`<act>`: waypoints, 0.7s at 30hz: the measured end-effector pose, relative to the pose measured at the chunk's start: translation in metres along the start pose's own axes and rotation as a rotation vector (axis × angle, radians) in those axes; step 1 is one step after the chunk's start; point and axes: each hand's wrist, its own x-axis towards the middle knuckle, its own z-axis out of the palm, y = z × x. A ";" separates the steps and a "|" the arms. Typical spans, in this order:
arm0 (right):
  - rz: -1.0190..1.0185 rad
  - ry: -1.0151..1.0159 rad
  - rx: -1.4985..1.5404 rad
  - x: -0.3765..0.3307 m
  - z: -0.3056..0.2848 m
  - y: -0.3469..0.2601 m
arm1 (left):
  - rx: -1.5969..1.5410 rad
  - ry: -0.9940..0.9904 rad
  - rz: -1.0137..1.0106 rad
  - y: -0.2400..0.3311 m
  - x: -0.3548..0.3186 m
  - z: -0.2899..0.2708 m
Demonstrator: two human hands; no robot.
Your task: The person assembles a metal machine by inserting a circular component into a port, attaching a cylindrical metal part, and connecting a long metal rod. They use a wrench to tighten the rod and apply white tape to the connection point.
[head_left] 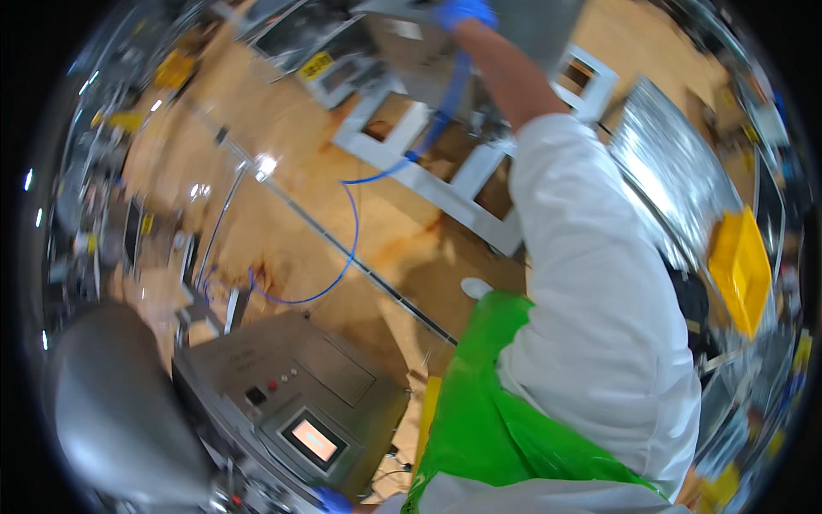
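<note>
A steel housing (pixel 411 64) stood at the far end of our outstretched arm, just by our blue-gloved right hand (pixel 467 13); blur kept us from telling how far its fingers were closed or whether they held anything. Our left hand (pixel 334 500), its grip equally unclear, was beside a steel control cabinet (pixel 291 385). A blue hose (pixel 356 224) looped between both machines.
</note>
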 end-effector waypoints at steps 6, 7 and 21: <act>-0.358 0.163 -0.030 -0.058 -0.030 0.037 | 1.100 -0.163 -0.283 -0.164 0.011 0.008; -0.351 0.257 0.031 -0.084 -0.023 0.054 | 1.294 -0.241 -0.359 -0.186 0.009 0.002; 0.350 0.461 0.358 -0.580 -0.261 0.531 | 2.232 -1.105 -0.479 -0.355 0.008 0.027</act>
